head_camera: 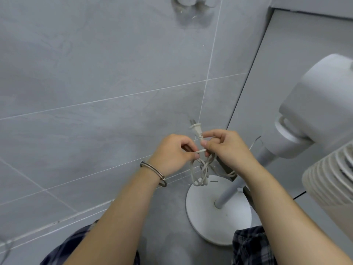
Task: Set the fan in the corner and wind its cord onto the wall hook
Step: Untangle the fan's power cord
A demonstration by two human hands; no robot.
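While the fan [219,209] stands on its round base in the corner, I pinch the cord [200,169] just below the plug [195,129] with my right hand [229,148], and my left hand [172,155] nips a short stretch beside it, both closed on the cord. Its loops dangle tangled below my fingers, so I judge it best to shake them free first. Then I keep light tension and lift toward the wall hook [191,2] high above.
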